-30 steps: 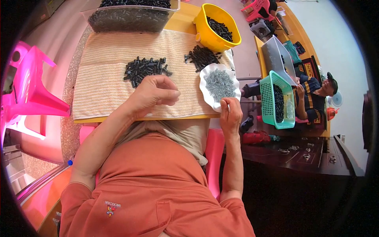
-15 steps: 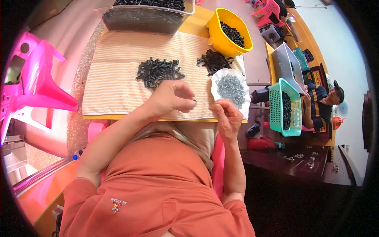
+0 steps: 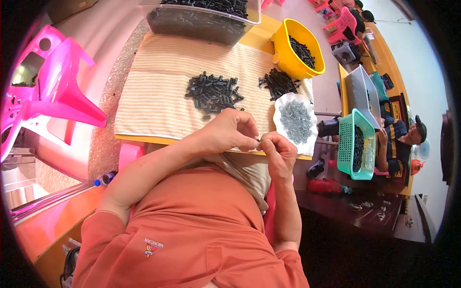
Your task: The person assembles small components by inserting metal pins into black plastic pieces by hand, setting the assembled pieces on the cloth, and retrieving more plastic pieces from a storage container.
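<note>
My left hand [image 3: 229, 130] and my right hand [image 3: 280, 153] meet over the table's front edge. Each is closed in a pinch, fingertips touching. A tiny dark piece shows where they meet; its kind is too small to tell, and anything else in the right pinch is hidden. Beyond my left hand lies a loose pile of short black tubes [image 3: 213, 91]. Nearest my right hand stands a scallop-edged white dish [image 3: 311, 137] heaped with small clear or silvery pieces [image 3: 295, 120]. Behind the dish is a pile of slim black parts [image 3: 280, 84].
A striped cloth [image 3: 153, 91] covers the table. At its back stand a clear bin [image 3: 192, 26] and a yellow tub [image 3: 283, 45], both holding black parts. A pink stool [image 3: 65, 81] is at left. To the right, another person [image 3: 396, 144] sits near a green basket [image 3: 343, 151].
My hands were apart and now touch at the fingertips. The left has moved right, toward the right hand. The whole view has shifted slightly.
</note>
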A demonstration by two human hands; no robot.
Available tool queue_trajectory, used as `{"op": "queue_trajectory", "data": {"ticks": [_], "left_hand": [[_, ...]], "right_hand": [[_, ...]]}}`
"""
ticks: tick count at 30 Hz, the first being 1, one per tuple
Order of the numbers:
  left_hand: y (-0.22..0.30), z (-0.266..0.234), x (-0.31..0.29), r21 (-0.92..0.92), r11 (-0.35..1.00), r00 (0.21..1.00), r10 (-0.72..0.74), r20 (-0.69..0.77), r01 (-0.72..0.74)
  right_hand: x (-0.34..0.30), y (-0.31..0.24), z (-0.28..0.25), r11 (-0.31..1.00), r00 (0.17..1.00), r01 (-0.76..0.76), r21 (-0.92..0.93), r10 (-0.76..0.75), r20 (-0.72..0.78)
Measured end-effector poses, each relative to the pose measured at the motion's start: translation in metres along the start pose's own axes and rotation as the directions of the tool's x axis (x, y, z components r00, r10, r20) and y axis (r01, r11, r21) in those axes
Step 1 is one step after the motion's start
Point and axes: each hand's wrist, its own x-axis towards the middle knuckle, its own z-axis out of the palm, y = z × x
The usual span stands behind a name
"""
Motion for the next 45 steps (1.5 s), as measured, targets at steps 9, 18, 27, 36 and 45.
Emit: {"op": "queue_trajectory", "data": {"ticks": [9, 18, 27, 36, 45], "left_hand": [[0.000, -0.008, -0.015, 0.093, 0.995, 1.000, -0.018, -0.024, 0.021], [0.007, -0.013, -0.022, -0.084, 0.996, 0.994, -0.044, -0.103, 0.036], [0.020, -0.038, -0.021, -0.084, 0.990, 0.970, 0.094, -0.225, -0.115], [0.029, -0.058, -0.021, -0.169, 0.978, 0.925, 0.052, -0.377, -0.124], [0.028, -0.060, -0.021, -0.194, 0.974, 0.926, 0.034, -0.375, -0.114]], "right_hand": [[0.000, 0.000, 0.012, 0.999, 0.998, -0.032, -0.042, 0.034, 0.052], [-0.004, -0.017, 0.030, 0.724, 0.932, 0.361, -0.588, -0.311, 0.188], [0.041, -0.010, 0.020, 0.842, 0.966, 0.234, -0.486, -0.257, 0.022], [0.068, 0.009, 0.032, 0.671, 0.965, 0.256, -0.696, -0.223, 0.139], [0.084, 0.002, 0.044, 0.463, 0.934, 0.355, -0.812, -0.204, 0.292]]}}
